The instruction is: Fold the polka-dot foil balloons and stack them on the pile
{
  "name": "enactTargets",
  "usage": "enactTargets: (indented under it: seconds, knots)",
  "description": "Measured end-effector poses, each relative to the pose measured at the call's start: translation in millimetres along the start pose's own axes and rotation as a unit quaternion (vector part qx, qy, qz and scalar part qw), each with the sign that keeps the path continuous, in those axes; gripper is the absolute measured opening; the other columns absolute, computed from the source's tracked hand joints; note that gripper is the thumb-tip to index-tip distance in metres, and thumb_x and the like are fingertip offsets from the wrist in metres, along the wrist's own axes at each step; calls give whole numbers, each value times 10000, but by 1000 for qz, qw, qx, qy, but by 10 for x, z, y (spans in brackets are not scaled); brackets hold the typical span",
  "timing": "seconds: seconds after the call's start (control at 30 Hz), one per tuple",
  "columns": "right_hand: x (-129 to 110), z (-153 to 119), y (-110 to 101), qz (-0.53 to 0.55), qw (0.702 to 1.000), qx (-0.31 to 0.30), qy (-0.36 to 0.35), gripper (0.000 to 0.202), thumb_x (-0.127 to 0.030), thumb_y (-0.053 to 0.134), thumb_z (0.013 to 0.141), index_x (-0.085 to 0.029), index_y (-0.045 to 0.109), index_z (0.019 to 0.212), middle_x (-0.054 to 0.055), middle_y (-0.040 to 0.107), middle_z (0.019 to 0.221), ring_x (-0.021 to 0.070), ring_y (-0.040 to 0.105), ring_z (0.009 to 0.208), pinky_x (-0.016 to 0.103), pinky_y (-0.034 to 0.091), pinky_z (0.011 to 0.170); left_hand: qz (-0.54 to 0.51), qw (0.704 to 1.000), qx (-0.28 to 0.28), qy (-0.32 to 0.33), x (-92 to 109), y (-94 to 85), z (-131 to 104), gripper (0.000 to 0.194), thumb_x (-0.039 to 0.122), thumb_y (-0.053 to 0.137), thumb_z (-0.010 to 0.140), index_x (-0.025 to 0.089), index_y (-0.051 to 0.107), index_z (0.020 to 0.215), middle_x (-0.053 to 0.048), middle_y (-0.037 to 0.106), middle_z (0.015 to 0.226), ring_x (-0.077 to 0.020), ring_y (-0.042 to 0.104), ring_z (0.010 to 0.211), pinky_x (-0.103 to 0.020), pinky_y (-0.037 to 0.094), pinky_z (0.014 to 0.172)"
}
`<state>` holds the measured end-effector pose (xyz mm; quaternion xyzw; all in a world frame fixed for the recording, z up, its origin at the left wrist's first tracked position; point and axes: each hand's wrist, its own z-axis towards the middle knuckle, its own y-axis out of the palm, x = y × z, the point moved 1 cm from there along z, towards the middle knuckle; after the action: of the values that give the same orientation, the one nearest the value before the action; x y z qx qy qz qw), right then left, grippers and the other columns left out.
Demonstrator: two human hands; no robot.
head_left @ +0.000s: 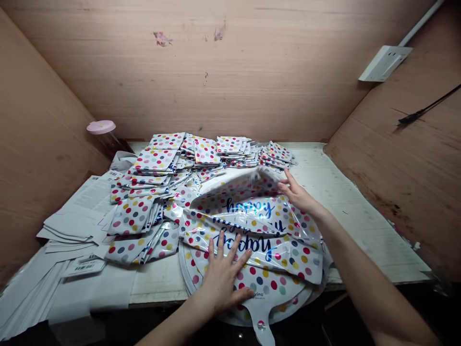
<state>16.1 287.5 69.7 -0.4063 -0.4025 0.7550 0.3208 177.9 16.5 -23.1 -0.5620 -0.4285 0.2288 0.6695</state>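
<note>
A stack of flat foil balloons (259, 283), white with coloured dots, lies before me at the table's front edge, a tail tab hanging over it. The top foil balloon (302, 254) is partly folded in layers, its blue "happy" lettering upside down to me. My left hand (225, 276) presses on it palm down, fingers spread. At the far right of the raised fold, my right hand (295, 192) grips the film's edge between thumb and fingers, one finger stretched out. The exact grip is partly hidden.
Folded dotted balloons (154, 161) stand in several piles at the back and left. Printed paper sheets (79, 206) cover the left side. A pink-lidded cup (101, 127) is in the back left corner. Wooden panels (216, 96) enclose the table; a socket (385, 62) and black cable (428, 108) are right.
</note>
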Motion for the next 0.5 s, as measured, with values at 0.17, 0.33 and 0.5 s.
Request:
enactTargets:
  seconds: [0.17,0.33,0.5]
  knots:
    - [-648,-394,507,-103,991,-8,-85,412,-314,458,934,-221,506,1332,129,495,1364,310,458,1244,498,443,1004,-3,996,70,-52,30,6,161,542,569,473,875,313,491,1353,-96,382,1470,-430,265,1352,-680,202,1055]
    - [-754,-850,936,-137,985,-33,-99,508,-152,486,889,-272,463,1383,89,353,1502,344,357,1341,539,415,1026,26,981,144,-127,-71,8,403,382,453,517,873,252,607,1186,-72,310,1516,-419,150,1399,-676,132,1088]
    - [-609,-993,931,-131,977,-80,-146,539,-370,480,932,-334,346,1452,21,222,1560,351,202,1417,595,322,1079,39,973,114,-195,-155,3,491,765,660,507,792,354,311,1465,-12,178,1575,-523,-79,1380,-767,-36,1014]
